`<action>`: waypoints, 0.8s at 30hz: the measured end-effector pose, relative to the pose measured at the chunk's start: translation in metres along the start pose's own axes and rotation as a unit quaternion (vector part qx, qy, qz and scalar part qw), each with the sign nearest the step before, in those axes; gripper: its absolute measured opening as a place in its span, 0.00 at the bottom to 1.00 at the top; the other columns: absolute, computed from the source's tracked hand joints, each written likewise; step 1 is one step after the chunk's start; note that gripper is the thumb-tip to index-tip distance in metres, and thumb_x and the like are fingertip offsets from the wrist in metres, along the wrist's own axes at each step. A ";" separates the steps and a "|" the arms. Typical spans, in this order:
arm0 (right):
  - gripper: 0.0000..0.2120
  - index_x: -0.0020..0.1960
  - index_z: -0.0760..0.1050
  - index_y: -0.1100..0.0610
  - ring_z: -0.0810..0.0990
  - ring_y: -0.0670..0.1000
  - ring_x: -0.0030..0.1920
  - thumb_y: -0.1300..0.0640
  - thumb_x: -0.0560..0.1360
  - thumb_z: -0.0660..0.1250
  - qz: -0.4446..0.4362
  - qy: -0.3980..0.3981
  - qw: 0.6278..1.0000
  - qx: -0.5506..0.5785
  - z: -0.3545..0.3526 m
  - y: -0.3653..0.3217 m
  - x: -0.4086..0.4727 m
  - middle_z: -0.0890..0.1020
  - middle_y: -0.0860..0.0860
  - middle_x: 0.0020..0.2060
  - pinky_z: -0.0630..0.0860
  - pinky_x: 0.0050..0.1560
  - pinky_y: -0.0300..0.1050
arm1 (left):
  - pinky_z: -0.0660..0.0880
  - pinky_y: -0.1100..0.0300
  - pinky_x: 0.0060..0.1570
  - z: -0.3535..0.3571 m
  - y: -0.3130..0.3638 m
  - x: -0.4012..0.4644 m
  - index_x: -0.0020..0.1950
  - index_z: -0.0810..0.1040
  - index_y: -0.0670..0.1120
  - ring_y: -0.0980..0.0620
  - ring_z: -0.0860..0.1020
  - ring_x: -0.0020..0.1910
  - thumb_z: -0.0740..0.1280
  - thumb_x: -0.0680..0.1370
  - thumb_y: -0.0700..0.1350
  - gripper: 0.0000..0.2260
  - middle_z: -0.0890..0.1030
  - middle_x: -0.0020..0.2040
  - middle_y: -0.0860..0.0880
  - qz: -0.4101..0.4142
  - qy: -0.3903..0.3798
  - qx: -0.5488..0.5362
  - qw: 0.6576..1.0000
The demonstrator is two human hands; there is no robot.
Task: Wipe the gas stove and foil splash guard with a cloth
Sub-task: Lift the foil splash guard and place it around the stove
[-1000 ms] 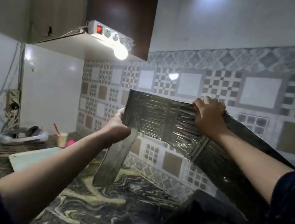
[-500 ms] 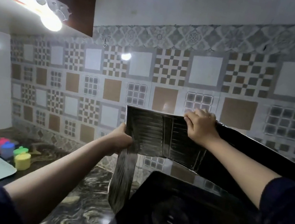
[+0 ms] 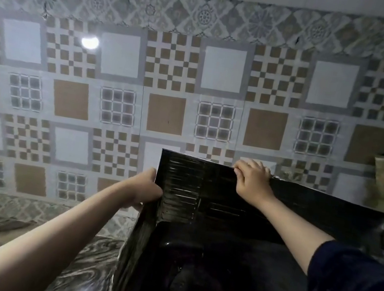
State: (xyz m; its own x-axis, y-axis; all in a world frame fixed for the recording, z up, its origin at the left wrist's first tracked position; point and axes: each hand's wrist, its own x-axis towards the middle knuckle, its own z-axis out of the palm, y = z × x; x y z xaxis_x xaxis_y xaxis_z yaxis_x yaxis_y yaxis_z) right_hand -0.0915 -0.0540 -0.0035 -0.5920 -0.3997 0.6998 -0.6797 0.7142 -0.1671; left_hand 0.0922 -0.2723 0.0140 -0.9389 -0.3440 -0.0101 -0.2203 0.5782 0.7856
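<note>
Head view: left hand (image 3: 146,190) pinches guard (image 3: 183,189) corner fold, right hand (image 3: 252,181) fingers hooked over top edge, likely steadying it upright around stove (image 3: 202,274). No cloth visible.

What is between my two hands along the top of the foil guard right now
In the head view, only bare foil splash guard: its ribbed back panel and top edge run uninterrupted from the left hand at the corner fold to the right hand. No cloth there.

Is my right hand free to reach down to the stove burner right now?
Probably not yet: the right hand grips the foil splash guard's top edge. Otherwise, nothing blocks the burner below.
</note>
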 end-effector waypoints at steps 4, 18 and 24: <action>0.10 0.45 0.71 0.55 0.75 0.60 0.45 0.55 0.73 0.52 0.022 -0.030 0.999 -0.009 0.007 0.028 -0.005 0.75 0.53 0.40 0.62 0.46 0.46 | 0.77 0.57 0.28 0.016 0.013 0.005 0.55 0.66 0.45 0.48 0.78 0.39 0.61 0.74 0.36 0.11 0.75 0.44 0.46 0.012 -0.021 0.051 0.998; 0.09 0.51 0.75 0.59 0.74 0.58 0.51 0.61 0.78 0.57 -0.040 -0.051 0.998 0.020 0.026 0.011 0.023 0.80 0.55 0.46 0.59 0.54 0.46 | 0.78 0.57 0.27 0.022 0.008 0.021 0.56 0.64 0.41 0.46 0.79 0.39 0.61 0.75 0.34 0.12 0.75 0.46 0.41 -0.055 0.021 0.102 0.993; 0.09 0.52 0.74 0.55 0.74 0.58 0.55 0.60 0.79 0.55 -0.046 -0.165 0.985 0.022 0.048 0.005 0.022 0.80 0.53 0.51 0.62 0.61 0.52 | 0.71 0.62 0.29 0.017 -0.012 0.035 0.40 0.70 0.43 0.51 0.73 0.33 0.57 0.73 0.34 0.06 0.74 0.37 0.45 -0.089 0.001 0.159 0.983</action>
State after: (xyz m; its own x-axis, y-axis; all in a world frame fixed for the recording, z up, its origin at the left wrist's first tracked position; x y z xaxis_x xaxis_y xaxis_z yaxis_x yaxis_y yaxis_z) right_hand -0.1285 -0.0866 -0.0226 -0.6311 -0.6310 0.4512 -0.7503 0.6442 -0.1484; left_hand 0.0576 -0.2782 -0.0064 -0.8780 -0.4613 -0.1280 -0.4522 0.7114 0.5381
